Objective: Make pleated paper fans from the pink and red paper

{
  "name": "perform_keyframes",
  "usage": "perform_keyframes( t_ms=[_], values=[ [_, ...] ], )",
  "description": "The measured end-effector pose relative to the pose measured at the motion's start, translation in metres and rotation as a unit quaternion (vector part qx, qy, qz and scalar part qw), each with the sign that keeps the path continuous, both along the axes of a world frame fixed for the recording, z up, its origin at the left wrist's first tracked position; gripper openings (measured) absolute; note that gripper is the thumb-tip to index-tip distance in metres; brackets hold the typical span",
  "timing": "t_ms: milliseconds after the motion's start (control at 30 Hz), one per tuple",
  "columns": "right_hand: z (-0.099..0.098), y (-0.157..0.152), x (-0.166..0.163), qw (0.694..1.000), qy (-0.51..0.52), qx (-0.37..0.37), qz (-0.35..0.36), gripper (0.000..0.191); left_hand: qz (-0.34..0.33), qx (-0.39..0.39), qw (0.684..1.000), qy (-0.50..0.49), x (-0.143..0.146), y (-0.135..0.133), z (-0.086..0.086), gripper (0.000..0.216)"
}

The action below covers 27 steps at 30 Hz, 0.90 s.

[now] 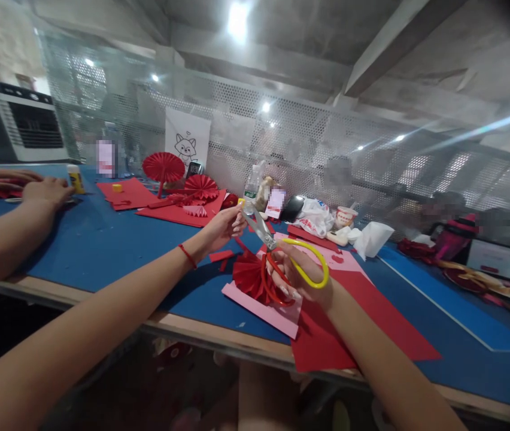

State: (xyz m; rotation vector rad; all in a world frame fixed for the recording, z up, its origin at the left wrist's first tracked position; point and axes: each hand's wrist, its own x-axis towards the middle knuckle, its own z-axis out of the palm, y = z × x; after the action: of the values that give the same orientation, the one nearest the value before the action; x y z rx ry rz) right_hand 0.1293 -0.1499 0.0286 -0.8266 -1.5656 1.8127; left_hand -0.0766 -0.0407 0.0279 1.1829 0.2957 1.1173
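Note:
My right hand (297,269) holds a pair of scissors (264,232) with one yellow and one red handle loop, blades pointing up and left. At the blade tips is my left hand (225,228), its fingers curled together. A small yellow thing (241,202) shows at its fingertips; what the hand grips is not clear. Below the scissors, a red pleated paper fan (250,278) lies on a folded pink paper strip (261,311), partly covered by my right hand. Red paper scraps (221,256) lie to the left of the fan.
Large red paper (367,323) lies at right on the blue table (124,251). Finished red fans (163,166) stand at the back on red sheets. A co-worker's hands (46,194) rest at left by a glue stick (76,179). A white plastic bag (315,216) lies behind.

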Motion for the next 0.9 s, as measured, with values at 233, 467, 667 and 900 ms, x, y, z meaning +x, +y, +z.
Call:
perform_keyframes(
  t_ms=[233, 467, 667, 900],
  values=[
    [-0.002, 0.001, -0.001, 1.000, -0.008, 0.022, -0.016, 0.055, 0.005, -0.008, 1.000, -0.012, 0.001, 0.000, 0.000, 0.045],
    [0.003, -0.007, -0.003, 1.000, -0.015, -0.004, 0.008, 0.056, 0.007, -0.028, 0.999, -0.025, 0.002, -0.004, 0.002, 0.040],
    [0.006, -0.011, -0.006, 1.000, -0.020, 0.010, -0.001, 0.059, -0.011, -0.033, 0.999, -0.016, 0.001, -0.001, 0.000, 0.035],
    [0.006, -0.011, -0.004, 1.000, -0.016, -0.008, 0.006, 0.059, -0.008, 0.012, 1.000, 0.005, -0.003, 0.001, 0.000, 0.030]
  ],
)
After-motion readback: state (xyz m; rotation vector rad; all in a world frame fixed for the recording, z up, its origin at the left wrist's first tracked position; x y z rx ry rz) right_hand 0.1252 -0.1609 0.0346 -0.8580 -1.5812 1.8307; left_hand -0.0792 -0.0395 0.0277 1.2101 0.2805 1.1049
